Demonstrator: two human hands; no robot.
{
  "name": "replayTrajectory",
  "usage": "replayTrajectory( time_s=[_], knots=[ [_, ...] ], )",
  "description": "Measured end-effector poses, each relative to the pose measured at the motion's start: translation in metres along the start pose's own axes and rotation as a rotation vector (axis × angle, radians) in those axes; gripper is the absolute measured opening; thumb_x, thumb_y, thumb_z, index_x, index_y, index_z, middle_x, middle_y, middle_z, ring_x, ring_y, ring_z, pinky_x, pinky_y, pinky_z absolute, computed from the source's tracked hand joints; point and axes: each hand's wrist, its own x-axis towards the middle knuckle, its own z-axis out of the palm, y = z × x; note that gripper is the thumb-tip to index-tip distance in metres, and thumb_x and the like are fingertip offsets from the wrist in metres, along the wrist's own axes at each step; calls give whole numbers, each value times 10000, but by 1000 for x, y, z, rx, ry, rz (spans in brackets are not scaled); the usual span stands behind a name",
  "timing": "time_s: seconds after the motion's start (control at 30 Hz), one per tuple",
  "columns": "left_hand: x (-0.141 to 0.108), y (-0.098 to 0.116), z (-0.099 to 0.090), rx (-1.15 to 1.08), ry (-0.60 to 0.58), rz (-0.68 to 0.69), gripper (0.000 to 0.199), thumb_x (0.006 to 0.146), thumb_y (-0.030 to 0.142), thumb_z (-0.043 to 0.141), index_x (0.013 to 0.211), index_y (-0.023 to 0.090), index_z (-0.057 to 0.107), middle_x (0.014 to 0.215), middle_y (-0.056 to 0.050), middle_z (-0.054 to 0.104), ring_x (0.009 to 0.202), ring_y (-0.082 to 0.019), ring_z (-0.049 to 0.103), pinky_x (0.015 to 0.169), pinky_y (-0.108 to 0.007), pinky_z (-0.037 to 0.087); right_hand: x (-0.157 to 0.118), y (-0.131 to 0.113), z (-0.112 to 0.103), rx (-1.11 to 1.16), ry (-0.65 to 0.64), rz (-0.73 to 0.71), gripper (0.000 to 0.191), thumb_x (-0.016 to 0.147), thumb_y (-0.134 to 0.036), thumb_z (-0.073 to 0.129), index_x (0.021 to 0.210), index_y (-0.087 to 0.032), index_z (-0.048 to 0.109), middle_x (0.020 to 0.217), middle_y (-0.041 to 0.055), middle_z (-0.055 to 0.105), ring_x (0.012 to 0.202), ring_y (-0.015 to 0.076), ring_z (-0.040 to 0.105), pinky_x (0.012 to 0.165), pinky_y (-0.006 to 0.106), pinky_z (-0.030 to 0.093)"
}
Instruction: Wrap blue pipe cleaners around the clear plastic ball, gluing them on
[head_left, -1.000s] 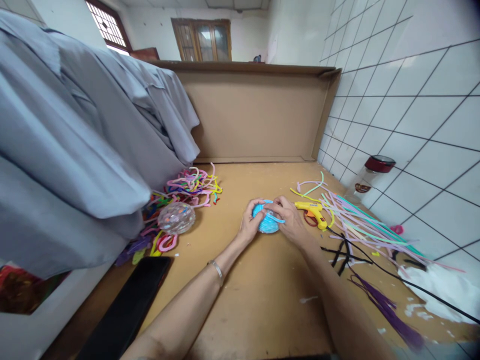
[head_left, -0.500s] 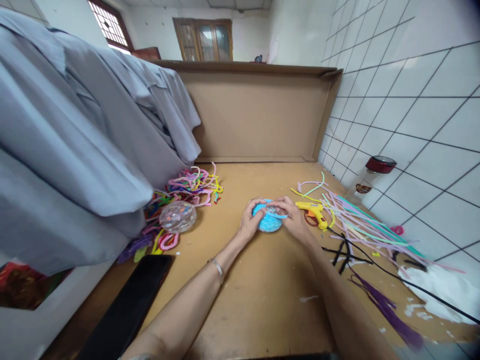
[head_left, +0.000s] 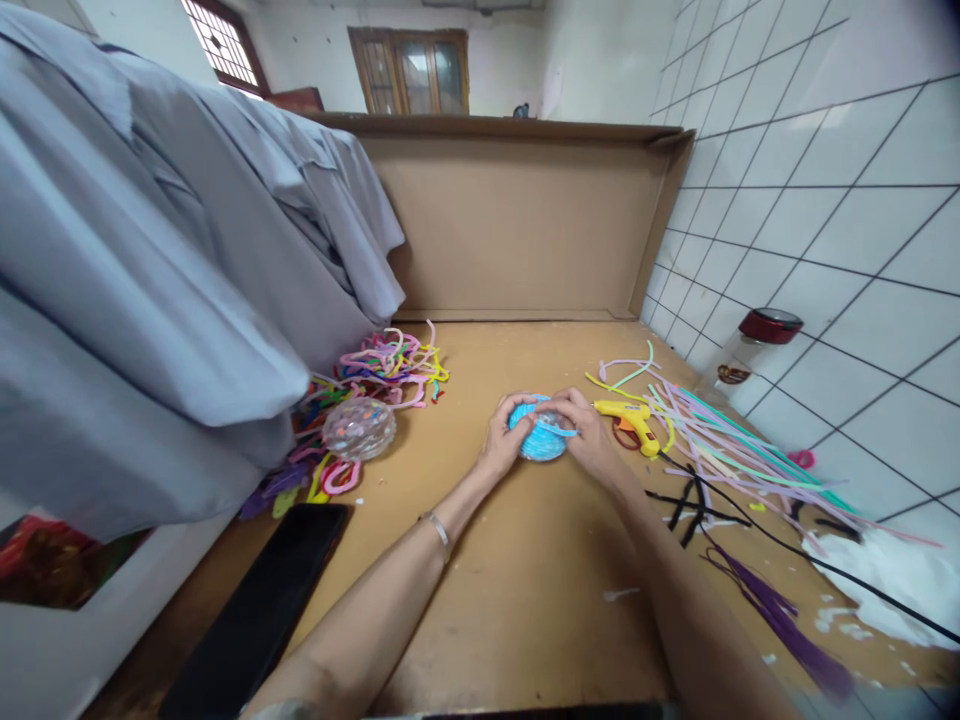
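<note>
A small rounded clear bowl wrapped in blue pipe cleaner (head_left: 543,443) is held just above or on the table's middle. My left hand (head_left: 505,437) curls round its left side, thumb on the blue rows. On the right, my right hand (head_left: 585,430) pinches the blue strand near the rim, fingertips close to those of my left hand. Part of the bowl's upper side shows clear and unwrapped between the hands. Just right of my right hand lies a yellow glue gun (head_left: 634,425) with a black cord.
Left on the table (head_left: 487,600) are a clear faceted bowl (head_left: 359,430), a heap of coloured pipe cleaners (head_left: 390,362) and a black phone (head_left: 259,610). Rightward lie long pastel pipe cleaners (head_left: 735,445), black pieces (head_left: 688,508), a purple tassel (head_left: 787,620), white wadding (head_left: 892,580) and a red-lidded jar (head_left: 739,355).
The whole view has shifted slightly. Both hands keep nearly the same hold on the blue-wrapped bowl, and nothing else has visibly moved.
</note>
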Motion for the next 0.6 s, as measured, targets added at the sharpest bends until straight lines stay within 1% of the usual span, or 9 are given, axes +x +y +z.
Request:
replayTrajectory(
  time_s=[0.1,0.17,0.27,0.33,0.4,0.5,0.6],
  knots=[
    [0,1,0,-1,7,-2,260,767,332,618,979,184,638,1071,-73,640,1078,-237,581,983,-356,436,1,-1,-1,49,8,8,424,845,-98,417,1148,-255,670,937,51,548,903,197,536,804,329,430],
    [0,1,0,-3,7,6,252,770,323,614,978,185,641,1068,-71,642,1078,-237,583,989,-362,437,0,-3,-1,-7,-18,14,457,828,-81,425,1175,-264,659,949,53,539,908,199,526,799,326,422],
    [0,0,-1,0,-2,15,248,777,315,607,987,188,643,1061,-69,641,1072,-236,587,996,-368,437,0,-5,0,-150,-55,14,508,799,-47,437,1192,-284,654,969,58,522,915,205,502,799,332,402],
    [1,-1,-1,9,-6,19,246,780,319,608,987,190,644,1060,-69,642,1074,-236,585,999,-366,435,-1,-6,1,-203,-60,5,513,795,-35,437,1184,-287,659,977,62,517,915,207,492,798,334,394],
    [1,-2,-1,13,-5,27,244,778,327,616,979,191,643,1059,-69,643,1079,-238,582,1002,-368,432,0,-5,1,-180,-56,5,493,795,-33,437,1150,-280,673,972,61,513,917,204,494,796,330,395],
    [1,-4,0,0,8,30,261,766,346,628,973,187,639,1064,-72,640,1078,-240,582,1003,-369,427,1,-4,0,-74,-45,20,441,814,-57,429,1113,-262,680,953,55,515,918,200,509,797,323,408],
    [1,-4,1,-16,15,7,281,765,355,624,988,184,635,1086,-74,635,1087,-236,577,997,-359,428,1,-4,-2,-1,-29,25,442,843,-84,403,1171,-250,648,948,56,534,907,202,517,800,327,419]
  ],
)
